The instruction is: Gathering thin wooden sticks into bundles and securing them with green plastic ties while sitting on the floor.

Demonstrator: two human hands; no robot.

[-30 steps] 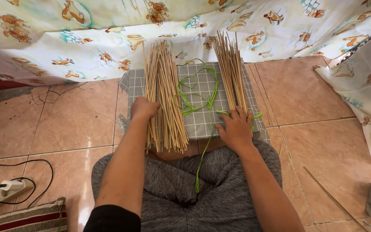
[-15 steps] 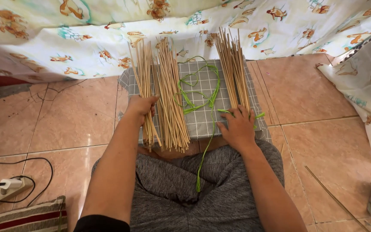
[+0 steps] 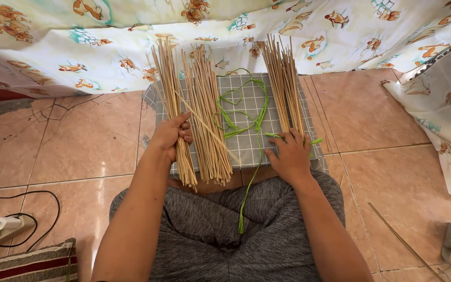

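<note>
Since a moment ago the left hand has pulled a thin bundle of sticks away from the main bundle, so the pile on the grey checked cloth now lies as three groups rather than two; judging by this, the sticks are being portioned out; the left fingers are curled around the thin bundle near the cloth's left edge, one loose stick slanting across toward the cloth's middle; the right hand rests at the cloth's near right corner, its fingers spread and pressing the foot of the right bundle and the green strip that loops over the cloth's centre.
</note>
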